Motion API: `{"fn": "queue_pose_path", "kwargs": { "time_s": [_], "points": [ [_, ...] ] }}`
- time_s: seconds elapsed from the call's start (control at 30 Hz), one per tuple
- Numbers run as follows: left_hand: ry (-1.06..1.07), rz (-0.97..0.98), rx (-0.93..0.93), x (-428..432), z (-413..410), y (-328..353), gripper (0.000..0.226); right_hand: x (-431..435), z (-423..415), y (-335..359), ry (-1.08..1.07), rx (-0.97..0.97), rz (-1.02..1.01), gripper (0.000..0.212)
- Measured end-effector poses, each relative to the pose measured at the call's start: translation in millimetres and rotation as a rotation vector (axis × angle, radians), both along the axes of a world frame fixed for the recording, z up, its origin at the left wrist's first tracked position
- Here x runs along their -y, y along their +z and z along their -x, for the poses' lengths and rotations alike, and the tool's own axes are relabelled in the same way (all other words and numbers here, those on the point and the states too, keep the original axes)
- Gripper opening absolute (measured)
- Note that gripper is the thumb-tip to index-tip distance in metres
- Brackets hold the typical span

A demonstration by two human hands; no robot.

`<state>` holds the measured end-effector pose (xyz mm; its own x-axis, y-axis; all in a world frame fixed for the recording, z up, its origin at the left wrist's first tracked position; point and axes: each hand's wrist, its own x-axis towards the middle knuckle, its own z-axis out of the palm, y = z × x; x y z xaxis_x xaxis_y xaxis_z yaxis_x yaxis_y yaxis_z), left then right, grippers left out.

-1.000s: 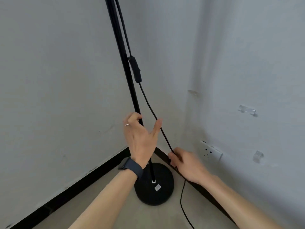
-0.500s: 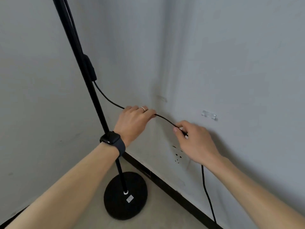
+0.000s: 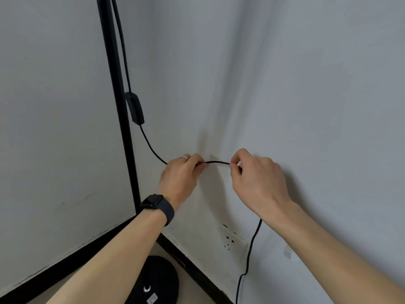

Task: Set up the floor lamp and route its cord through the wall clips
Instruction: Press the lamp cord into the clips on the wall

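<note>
Both hands pinch the lamp cord against the wall: left hand, right hand, near the outlet.

No readable text, brand, number or sign anywhere. One small pale sticker on the black lamp base, just below the pole foot, too blurred to read. Nothing legible on the smartwatch face, on the inline switch, or on the wall socket right of the lamp base.
</note>
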<state>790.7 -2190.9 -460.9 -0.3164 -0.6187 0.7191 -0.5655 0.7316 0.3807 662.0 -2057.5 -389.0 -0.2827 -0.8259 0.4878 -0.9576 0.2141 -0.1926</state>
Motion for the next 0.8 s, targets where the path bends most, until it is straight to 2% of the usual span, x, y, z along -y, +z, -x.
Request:
{"fn": "queue_pose_path", "kwargs": {
  "time_s": [0.13,0.3,0.37,0.4,0.47,0.53,0.57,0.63,0.73,0.8],
  "points": [
    [0.008,-0.085,-0.002,5,3,7,0.022,10,-1,6,-0.014,-0.04,0.002,0.017],
    [0.014,-0.073,0.07,16,4,8,0.029,4,-11,-2,-0.072,-0.11,-0.143,0.021],
    [0.029,-0.042,0.083,18,3,7,0.03,-4,-15,-18,-0.052,-0.124,-0.174,0.031],
    [0.042,-0.019,0.088,17,4,7,0.031,-8,-16,-27,-0.019,-0.07,-0.158,0.038],
    [0.059,0.003,0.082,19,5,7,0.031,-17,-16,-45,0.09,0.268,-0.107,0.045],
    [0.046,-0.003,0.067,21,5,5,0.03,-26,-17,-59,0.134,0.73,-0.05,0.035],
    [0.029,-0.014,0.063,21,4,4,0.029,-32,-16,-66,0.133,0.866,-0.016,0.025],
    [-0.007,-0.024,0.067,20,2,1,0.024,-46,-8,-77,0.117,0.894,-0.053,0.01],
    [-0.013,-0.007,0.084,18,2,0,0.016,-66,5,-90,0.126,0.825,-0.251,0.019],
    [0.027,0.043,0.086,18,-6,3,0.018,-67,5,-90,0.11,0.808,-0.306,0.024]
  ]
}}
